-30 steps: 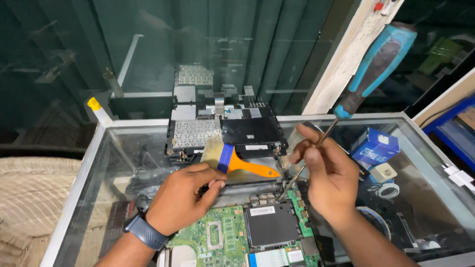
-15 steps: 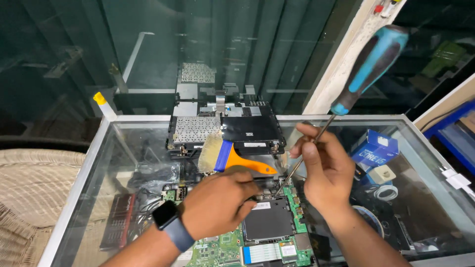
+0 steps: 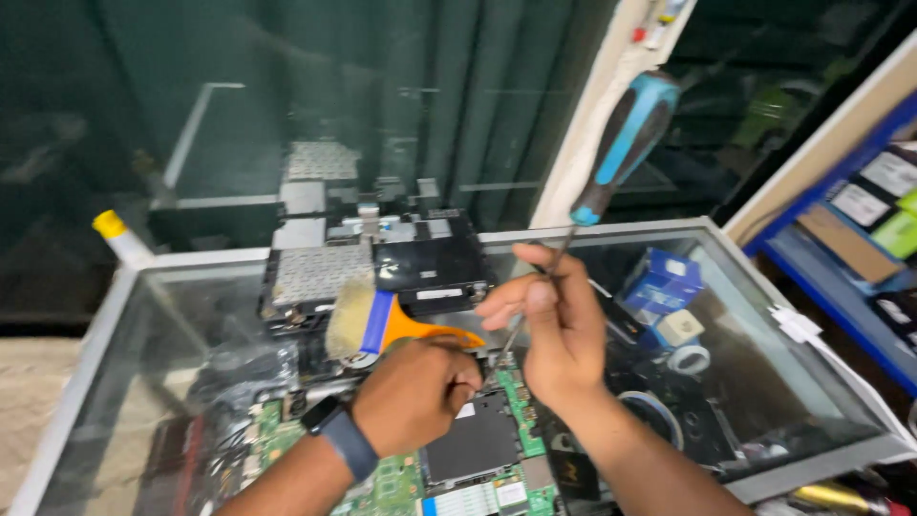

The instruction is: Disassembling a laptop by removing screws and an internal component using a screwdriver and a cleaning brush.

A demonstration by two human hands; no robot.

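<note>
My left hand (image 3: 417,390) is closed around the orange handle of a small brush (image 3: 382,325), whose pale bristles point left over the glass counter. It rests above a green circuit board (image 3: 497,449) with a dark square plate in its middle. My right hand (image 3: 559,325) pinches the thin shaft of a long screwdriver (image 3: 621,143) with a blue and black handle that sticks up to the right. The tip of the screwdriver reaches down to the board beside my left hand. A dark watch sits on my left wrist.
A black device part (image 3: 373,258) with metal mesh panels lies at the counter's back. Inside the glass case (image 3: 821,382) are a blue box (image 3: 664,282), tape rolls and cables. A yellow-capped post (image 3: 113,229) stands at left. Blue shelves (image 3: 860,220) with boxes are at right.
The view has shifted a little. My left hand with the brush has stayed over the board, and the screwdriver has tilted a bit more upright in my right hand.
</note>
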